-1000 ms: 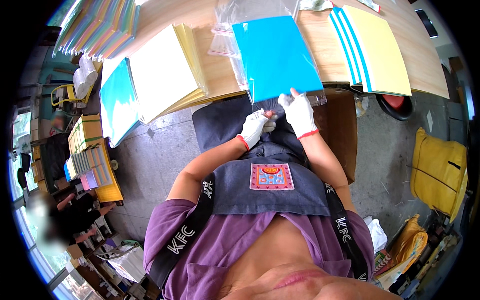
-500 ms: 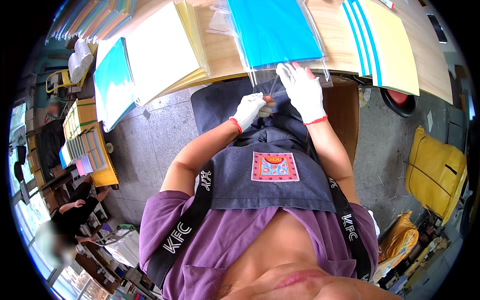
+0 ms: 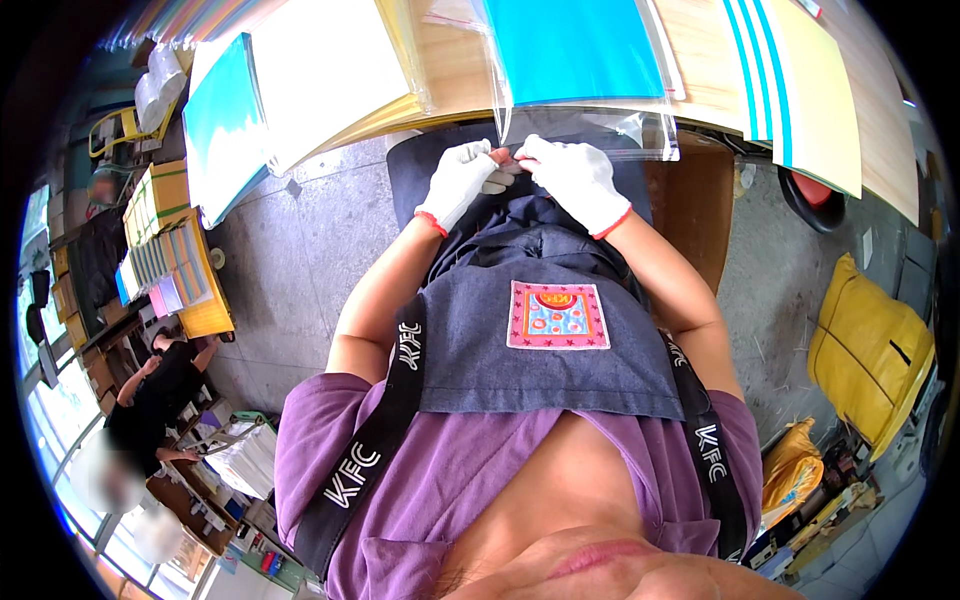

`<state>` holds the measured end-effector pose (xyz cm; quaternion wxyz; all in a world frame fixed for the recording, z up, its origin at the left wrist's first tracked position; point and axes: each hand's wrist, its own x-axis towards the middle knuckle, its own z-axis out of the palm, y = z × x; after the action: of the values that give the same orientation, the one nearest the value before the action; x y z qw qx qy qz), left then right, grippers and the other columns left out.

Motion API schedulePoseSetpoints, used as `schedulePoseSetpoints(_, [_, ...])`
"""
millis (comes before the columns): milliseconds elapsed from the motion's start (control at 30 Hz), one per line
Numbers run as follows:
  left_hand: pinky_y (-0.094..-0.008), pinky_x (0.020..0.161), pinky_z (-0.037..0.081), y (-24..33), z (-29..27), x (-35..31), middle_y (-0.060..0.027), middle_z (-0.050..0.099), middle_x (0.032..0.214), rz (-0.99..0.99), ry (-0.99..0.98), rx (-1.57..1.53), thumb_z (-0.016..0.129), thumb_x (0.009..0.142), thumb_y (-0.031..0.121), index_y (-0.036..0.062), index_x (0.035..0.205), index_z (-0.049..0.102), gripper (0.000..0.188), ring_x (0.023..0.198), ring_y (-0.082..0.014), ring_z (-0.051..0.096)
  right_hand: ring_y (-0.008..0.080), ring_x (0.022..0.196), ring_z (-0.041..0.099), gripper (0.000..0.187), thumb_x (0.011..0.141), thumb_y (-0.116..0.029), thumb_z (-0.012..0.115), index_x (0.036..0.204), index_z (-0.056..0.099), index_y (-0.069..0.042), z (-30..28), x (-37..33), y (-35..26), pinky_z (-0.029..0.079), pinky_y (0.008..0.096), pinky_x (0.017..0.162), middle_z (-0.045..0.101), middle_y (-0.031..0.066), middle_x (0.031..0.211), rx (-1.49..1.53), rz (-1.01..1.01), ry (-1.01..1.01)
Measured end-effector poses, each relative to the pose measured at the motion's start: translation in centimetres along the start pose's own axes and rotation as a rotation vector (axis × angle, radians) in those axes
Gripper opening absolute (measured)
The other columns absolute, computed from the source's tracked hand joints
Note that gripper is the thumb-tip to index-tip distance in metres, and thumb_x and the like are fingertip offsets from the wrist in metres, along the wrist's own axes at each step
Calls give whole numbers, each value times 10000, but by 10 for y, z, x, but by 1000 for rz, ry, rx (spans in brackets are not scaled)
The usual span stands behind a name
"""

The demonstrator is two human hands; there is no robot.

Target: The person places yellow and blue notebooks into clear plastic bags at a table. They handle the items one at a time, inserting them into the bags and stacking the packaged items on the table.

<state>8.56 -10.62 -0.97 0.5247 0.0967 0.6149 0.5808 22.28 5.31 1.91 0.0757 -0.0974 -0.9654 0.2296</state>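
Observation:
A clear plastic bag [image 3: 655,135] lies at the table's near edge with a bright blue folder [image 3: 578,55] inside it. The bag's open end hangs over the edge toward my lap. Both my hands wear white gloves with red cuffs. My left hand [image 3: 462,185] is closed, thumb and fingers pinching the near left corner of the bag's clear film. Fingertip to fingertip with it, my right hand [image 3: 578,182] pinches at the same spot. The film between the fingers is thin and hard to see.
On the table's left are a stack of white and cream sheets [image 3: 325,75] and a blue glossy folder [image 3: 228,130]. Cream sheets with blue stripes [image 3: 810,100] lie on the right. A yellow bundle [image 3: 870,350] stands at right. Another person [image 3: 150,410] is at far left.
My right hand has moved left and down from the bag's edge, closing its fingers beside the left hand's. My left hand has shifted left and up. The view has shifted slightly.

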Motion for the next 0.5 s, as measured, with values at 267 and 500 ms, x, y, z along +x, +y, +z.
schedulePoseSetpoints(267, [-293,650,572,-7,-12,7,-129,722,916,-38,-63,-140,499,978,77,-6,984,664,184,757,-200,707,241,661,717,140,918,-196,592,1009,572,-91,8,14,-20,538,368,517,693,77,729,-152,-110,-59])
schedulePoseSetpoints(500, [-303,689,573,-15,-21,2,-139,739,972,-40,55,142,590,1003,246,27,1023,652,228,772,-169,705,103,578,482,144,996,-186,494,883,575,-150,-87,-134,131,408,257,516,534,-24,717,2176,818,576])
